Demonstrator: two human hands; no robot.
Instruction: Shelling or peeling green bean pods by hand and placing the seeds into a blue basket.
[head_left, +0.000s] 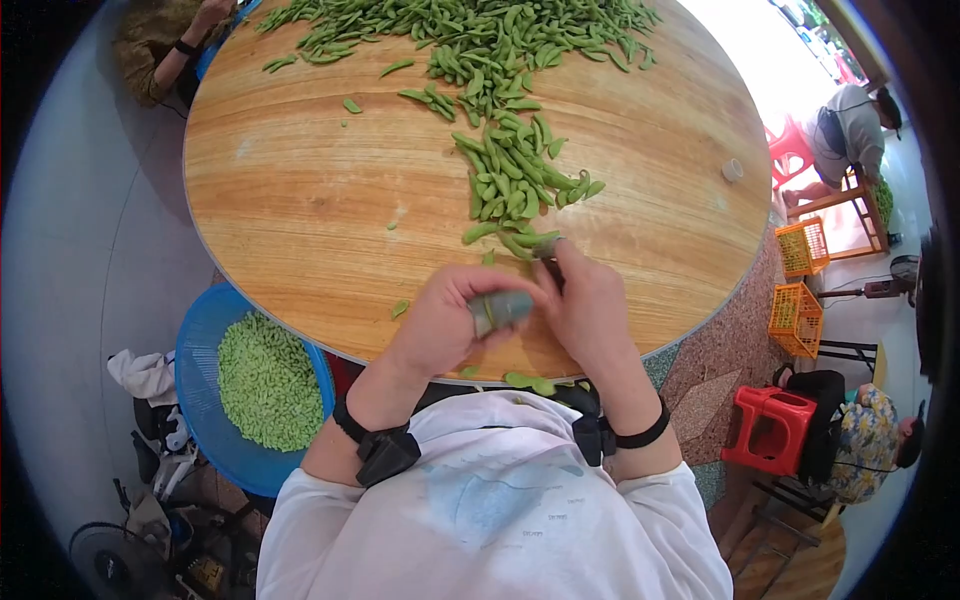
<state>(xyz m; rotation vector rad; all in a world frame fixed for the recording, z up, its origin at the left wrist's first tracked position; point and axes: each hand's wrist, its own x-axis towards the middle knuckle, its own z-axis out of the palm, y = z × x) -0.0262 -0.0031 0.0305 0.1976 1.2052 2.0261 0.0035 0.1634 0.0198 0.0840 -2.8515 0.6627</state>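
Over the near edge of a round wooden table (315, 225), my two hands are close together. My left hand (457, 315) has its fingers curled, with a grey-green covering on a digit; whether a pod is inside is hidden. My right hand (589, 300) has its thumb and finger at the near end of the green soybean pods (510, 165), with a dark covering on a fingertip. What it pinches is blurred. The pods run in a trail from a large heap (480, 30) at the far side. Empty-looking pods (529, 382) lie at the table's near edge, by my white shirt.
A blue basin (199, 405) of shelled green beans (270, 386) stands at the left below the table. A small white cup (732, 170) is on the table's right. Beyond are orange crates (796, 319), a red stool (769, 431), a floor fan (112, 562) and several people.
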